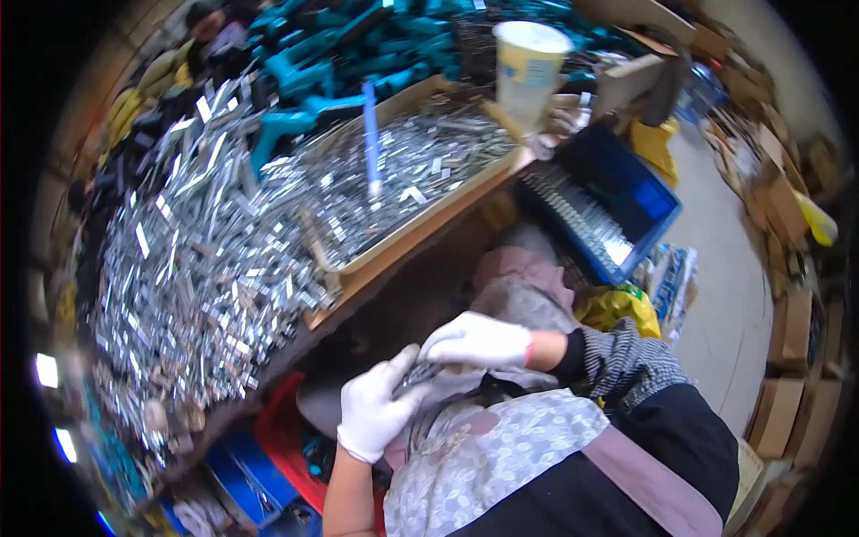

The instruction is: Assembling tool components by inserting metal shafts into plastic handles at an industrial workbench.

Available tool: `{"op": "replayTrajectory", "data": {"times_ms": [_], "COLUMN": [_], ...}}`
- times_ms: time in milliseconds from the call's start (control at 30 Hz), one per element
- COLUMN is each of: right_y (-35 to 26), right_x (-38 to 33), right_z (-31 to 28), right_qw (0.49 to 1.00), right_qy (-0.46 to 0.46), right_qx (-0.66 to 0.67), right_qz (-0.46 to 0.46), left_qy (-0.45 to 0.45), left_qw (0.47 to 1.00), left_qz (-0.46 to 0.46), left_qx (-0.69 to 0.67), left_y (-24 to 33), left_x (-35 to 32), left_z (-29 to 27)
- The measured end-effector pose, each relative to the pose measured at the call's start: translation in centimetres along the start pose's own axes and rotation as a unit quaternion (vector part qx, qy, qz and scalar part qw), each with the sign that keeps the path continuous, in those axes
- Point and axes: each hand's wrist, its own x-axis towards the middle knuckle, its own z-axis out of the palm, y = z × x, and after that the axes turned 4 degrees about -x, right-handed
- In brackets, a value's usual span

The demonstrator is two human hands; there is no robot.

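Two gloved hands meet at the lap: the left hand [376,407] pinches what seems a small metal part [419,374], the right hand [476,340] curled over it. The step looks like fitting; next calls for a steady press together.

Workbench ahead, hands low in front

Metal parts [224,259] heaped in the tray [420,228]; cup [528,67] behind; crate [626,201] right (partly filled); both hands [420,385] meet near the lap.

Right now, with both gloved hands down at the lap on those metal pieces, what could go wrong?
1. The heap of metal clips spills over the cardboard tray edge; a knock could send pieces sliding off.
2. The paper cup stands at the tray's far corner and could tip.
3. The left hand and right hand work low over the lap, so small parts may drop into the red bin or out of sight.
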Motion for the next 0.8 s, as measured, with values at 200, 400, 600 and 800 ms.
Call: {"op": "replayTrajectory", "data": {"times_ms": [200, 400, 600, 800], "right_y": [2.5, 4.3, 11.5, 14.0], "right_x": [-2.7, -7.2, -18.4, -20.6], "right_z": [-0.1, -13.2, -23.6, -23.1], "right_qw": [0.987, 0.905, 0.661, 0.668], "right_qy": [0.0, 0.217, 0.246, 0.215], "right_qx": [0.055, -0.357, -0.649, -0.674], "right_qz": [0.15, -0.08, 0.287, 0.232], "left_qy": [-0.071, 0.005, 0.042, 0.062], "left_qw": [0.997, 0.993, 0.959, 0.935], "left_qz": [0.013, -0.052, -0.194, -0.23], "left_qx": [-0.027, -0.106, -0.204, -0.262], "left_y": [-1.3, -0.8, -0.4, -1.0], "left_x": [0.5, 0.9, 0.5, 0.3], "left_z": [3.1, 5.5, 6.3, 7.2]}}
